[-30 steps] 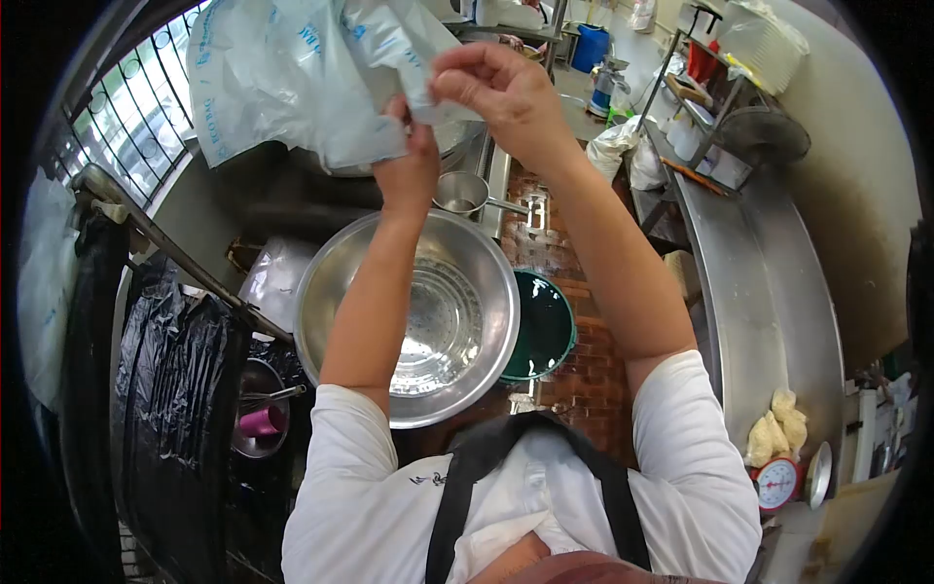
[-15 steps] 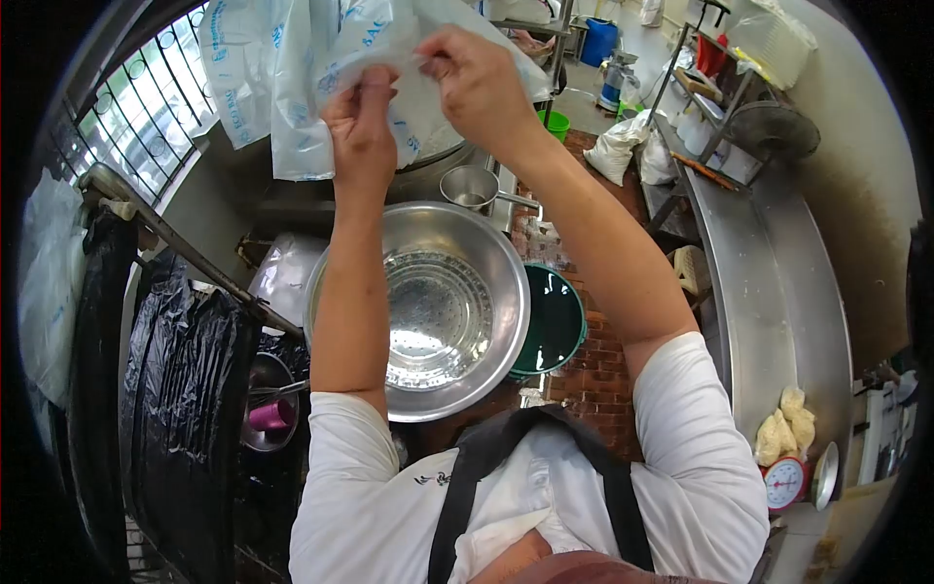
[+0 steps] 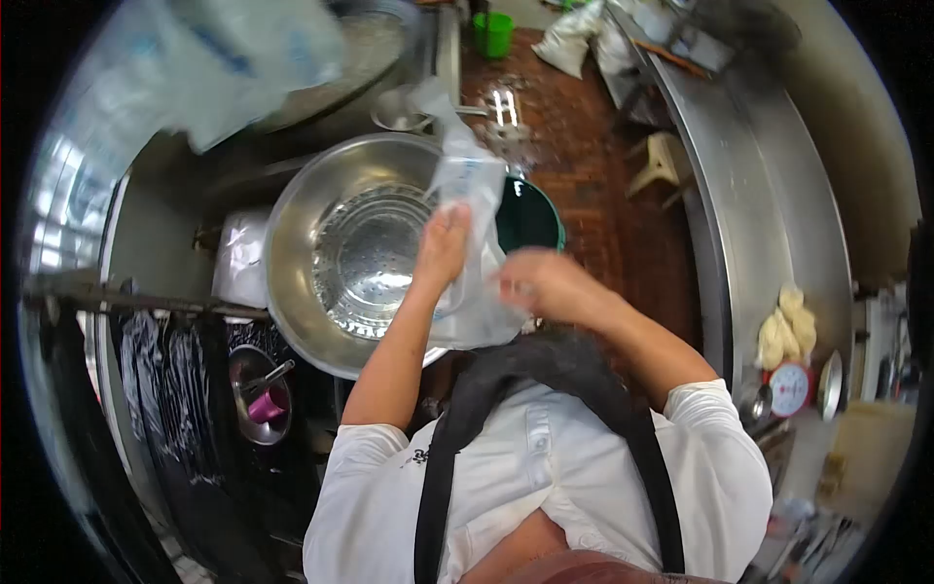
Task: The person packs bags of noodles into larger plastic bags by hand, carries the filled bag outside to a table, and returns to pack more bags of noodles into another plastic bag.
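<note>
My left hand (image 3: 445, 243) is closed on a translucent plastic bag (image 3: 475, 195) with faint blue print, which hangs in front of my chest over the right rim of a large metal basin (image 3: 292, 292). Close to the bag's right side is my right hand (image 3: 545, 282), blurred by motion, its fingers smeared so that their hold cannot be made out. More printed plastic bags (image 3: 243, 68) hang at the upper left, apart from both hands. Behind the bag, a green tub (image 3: 530, 219) of dark liquid is partly hidden.
A saucepan (image 3: 397, 109) lies beyond the basin. Along the right runs a steel counter (image 3: 769, 214) with bagged yellowish portions (image 3: 786, 331) and a red scale (image 3: 790, 387). At the left, a bowl (image 3: 255, 370) holds a pink cup (image 3: 268, 404). A stool (image 3: 660, 164) stands under the counter.
Both hands have come down from the hanging bags toward my chest, with one bag now separate in my left hand. The view has tilted downward.
</note>
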